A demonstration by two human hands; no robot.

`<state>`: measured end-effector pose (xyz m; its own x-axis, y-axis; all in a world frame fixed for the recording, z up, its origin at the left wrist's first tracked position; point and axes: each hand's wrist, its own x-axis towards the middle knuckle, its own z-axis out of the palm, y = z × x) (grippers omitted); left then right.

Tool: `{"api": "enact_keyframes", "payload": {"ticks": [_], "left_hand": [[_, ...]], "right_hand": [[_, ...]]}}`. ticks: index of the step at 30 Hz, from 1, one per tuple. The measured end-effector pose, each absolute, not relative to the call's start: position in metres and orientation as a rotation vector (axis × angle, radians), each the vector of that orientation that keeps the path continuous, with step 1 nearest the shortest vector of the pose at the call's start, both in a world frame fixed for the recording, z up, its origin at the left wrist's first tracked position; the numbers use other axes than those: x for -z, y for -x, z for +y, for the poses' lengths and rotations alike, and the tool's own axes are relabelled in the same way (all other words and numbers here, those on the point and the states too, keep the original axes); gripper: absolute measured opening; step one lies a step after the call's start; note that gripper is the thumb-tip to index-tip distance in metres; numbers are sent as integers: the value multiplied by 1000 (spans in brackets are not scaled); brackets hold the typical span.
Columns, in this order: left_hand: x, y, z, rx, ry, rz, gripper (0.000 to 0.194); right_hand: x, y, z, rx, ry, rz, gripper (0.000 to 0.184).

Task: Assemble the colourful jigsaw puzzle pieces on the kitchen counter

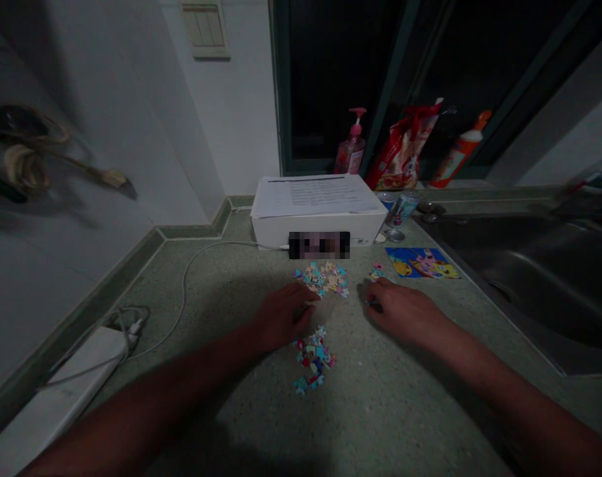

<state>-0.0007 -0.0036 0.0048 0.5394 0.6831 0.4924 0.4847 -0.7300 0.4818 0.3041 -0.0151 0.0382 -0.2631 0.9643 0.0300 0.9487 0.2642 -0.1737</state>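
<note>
From where I stand, the jigsaw pieces lie in three loose clusters on the speckled desk point(380, 411): a pale upper cluster point(325, 277) in front of the white box point(268, 232) by the back edge, a darker lower cluster point(311, 364) nearer the front edge, and a small right cluster point(377, 268) toward the right edge, where the sink point(539, 271) begins. Just beside that small one lies a blue picture card point(422, 263). The left hand point(285, 315) is between the two larger clusters, thumb and forefinger parted, with nothing I can see in its grasp. The right hand point(397, 308) is beside the small cluster, its fingers curled inward; a speck of blue shows at the tips, perhaps a piece, but I can't tell whether it is gripped. The pieces look like thin card, so I'd judge them very light and fairly stiff, apt to skate on the smooth top, their knobs easily bent or frayed. Best to pinch one by opposite edges, or slide it until a rim lifts. The light is dim: the pictures on the pieces are hard to read, many overlap, the fingers of both hands hide some ground, a dark rectangle point(319, 245) against the box is blurred out, and the desk's front edge is out of sight.
</note>
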Motion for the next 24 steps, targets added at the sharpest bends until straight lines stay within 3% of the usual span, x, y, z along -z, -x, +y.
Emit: {"api": "enact_keyframes", "payload": {"ticks": [7,24], "left_hand": [[-1,0,-2,-1038,-2497,939,23],[-5,-1,-4,-934,-2492,1016,32]], "right_hand": [[-44,-300,-11,-108,1907,-2417,9],[-22,-270,-3,-215,1678,-2306,29]]}}
